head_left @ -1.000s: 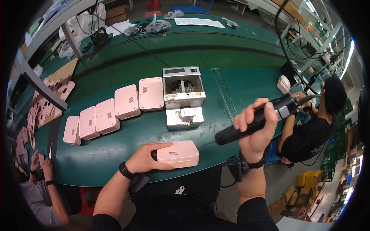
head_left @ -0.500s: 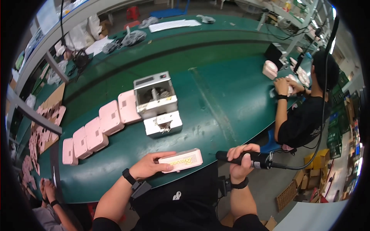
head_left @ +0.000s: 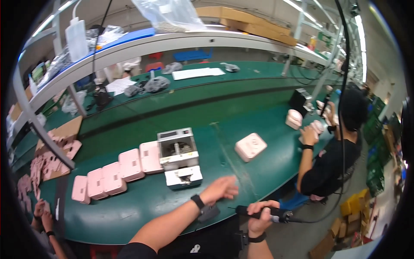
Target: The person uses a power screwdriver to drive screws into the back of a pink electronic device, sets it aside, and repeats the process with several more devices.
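Observation:
My left hand [head_left: 221, 190] reaches over the green bench with its fingers stretched out, holding nothing. Beyond it, a pale pink plastic case [head_left: 250, 147] lies on the bench top, apart from the hand. A black corded electric screwdriver [head_left: 282, 215] is gripped in my right hand [head_left: 261, 217] at the bench's near edge, its thin bit pointing left. Ahead and to the left stands a grey-and-white screw feeder [head_left: 178, 156]. Several more pink cases [head_left: 130, 165] lie in a slanting row on the feeder's left.
To the right a co-worker [head_left: 332, 142] handles pink parts beside a black box-shaped device [head_left: 300, 100]. Another person's hands [head_left: 44, 210] show at lower left, near pink cut sheets [head_left: 51, 151]. A shelf [head_left: 172, 39] spans the back, and a hanging cable [head_left: 343, 86] runs down on the right.
My left hand has let go of the pink case, which now lies farther away and to the right. The view has tilted upward. My right hand still grips the screwdriver.

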Demonstrator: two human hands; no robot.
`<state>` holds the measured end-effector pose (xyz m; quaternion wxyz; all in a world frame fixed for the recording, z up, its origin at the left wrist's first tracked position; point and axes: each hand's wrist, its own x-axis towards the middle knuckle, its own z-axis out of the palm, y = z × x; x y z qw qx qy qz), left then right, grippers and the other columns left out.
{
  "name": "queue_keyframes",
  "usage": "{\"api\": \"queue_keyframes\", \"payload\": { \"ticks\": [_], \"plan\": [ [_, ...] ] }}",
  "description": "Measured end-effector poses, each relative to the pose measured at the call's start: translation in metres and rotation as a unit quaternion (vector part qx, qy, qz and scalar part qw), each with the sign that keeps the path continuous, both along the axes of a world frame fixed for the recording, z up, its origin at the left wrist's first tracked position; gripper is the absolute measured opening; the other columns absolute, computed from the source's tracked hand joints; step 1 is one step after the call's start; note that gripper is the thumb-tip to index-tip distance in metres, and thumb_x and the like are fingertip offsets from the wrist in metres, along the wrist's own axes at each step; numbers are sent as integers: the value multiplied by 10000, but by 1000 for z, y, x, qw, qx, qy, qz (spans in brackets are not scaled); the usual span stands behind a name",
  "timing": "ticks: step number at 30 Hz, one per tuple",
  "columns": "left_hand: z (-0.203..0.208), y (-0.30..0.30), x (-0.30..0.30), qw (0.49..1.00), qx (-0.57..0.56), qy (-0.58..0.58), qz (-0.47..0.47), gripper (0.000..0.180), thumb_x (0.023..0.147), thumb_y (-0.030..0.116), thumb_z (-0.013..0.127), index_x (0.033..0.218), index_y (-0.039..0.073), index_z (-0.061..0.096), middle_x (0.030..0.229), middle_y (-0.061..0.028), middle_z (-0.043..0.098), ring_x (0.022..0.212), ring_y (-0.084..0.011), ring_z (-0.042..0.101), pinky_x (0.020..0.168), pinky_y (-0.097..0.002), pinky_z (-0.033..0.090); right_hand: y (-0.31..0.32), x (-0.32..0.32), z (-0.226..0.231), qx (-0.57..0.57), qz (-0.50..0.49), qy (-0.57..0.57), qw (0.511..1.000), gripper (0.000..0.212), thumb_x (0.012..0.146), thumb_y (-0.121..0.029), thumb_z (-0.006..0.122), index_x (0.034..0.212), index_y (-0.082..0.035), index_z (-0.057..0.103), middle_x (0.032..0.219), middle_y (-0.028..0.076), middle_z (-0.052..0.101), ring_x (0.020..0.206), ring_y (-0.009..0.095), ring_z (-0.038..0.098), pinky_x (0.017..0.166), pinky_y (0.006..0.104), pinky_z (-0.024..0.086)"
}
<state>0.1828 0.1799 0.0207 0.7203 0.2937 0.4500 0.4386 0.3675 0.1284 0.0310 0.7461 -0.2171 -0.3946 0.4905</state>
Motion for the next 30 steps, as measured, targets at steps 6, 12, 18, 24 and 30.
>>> {"api": "queue_keyframes", "payload": {
  "ticks": [6, 12, 18, 24, 30],
  "plan": [
    [19, -157, -94, 855, 192, 446, 183, 204, 916, 143, 681, 1064, 6, 713, 894, -75, 740, 753, -129, 693, 747, -276, 551, 12, 8, 2, 1, -11, 14, 1000, 222, 930, -253, 573, 1035, -102, 449, 652, 58, 478, 484, 181, 468, 507, 333, 450],
    [33, -275, -285, 507, 53, 746, 429, 429, 900, 197, 669, 1270, -2, 579, 1305, -219, 564, 1201, -331, 538, 1008, -408, 422, 33, 4, 19, -124, 42, 32, 991, 161, 894, -92, 581, 991, -44, 461, 629, 79, 490, 479, 192, 494, 493, 354, 470],
    [-33, -341, -386, 472, -40, 803, 362, 518, 892, 298, 675, 1331, 51, 555, 1438, -247, 455, 1359, -383, 396, 1125, -500, 292, 51, -17, 29, -119, 56, -47, 990, 147, 894, -82, 587, 980, -43, 475, 622, 87, 492, 475, 201, 506, 482, 355, 470],
    [-13, -352, -352, 460, -94, 840, 272, 508, 950, 386, 596, 1389, 138, 533, 1481, -207, 434, 1379, -401, 382, 1123, -553, 284, 40, -15, 26, -101, 1, -48, 994, 163, 908, -132, 595, 986, -69, 467, 621, 88, 483, 457, 207, 493, 459, 361, 466],
    [-1, -381, -266, 394, -114, 888, 209, 527, 1022, 404, 459, 1494, 173, 419, 1526, -187, 396, 1384, -402, 381, 1100, -628, 261, 30, -19, 33, -98, -46, 11, 994, 124, 893, -88, 599, 894, -24, 493, 608, 80, 510, 462, 196, 525, 461, 323, 459]
  ]
}}
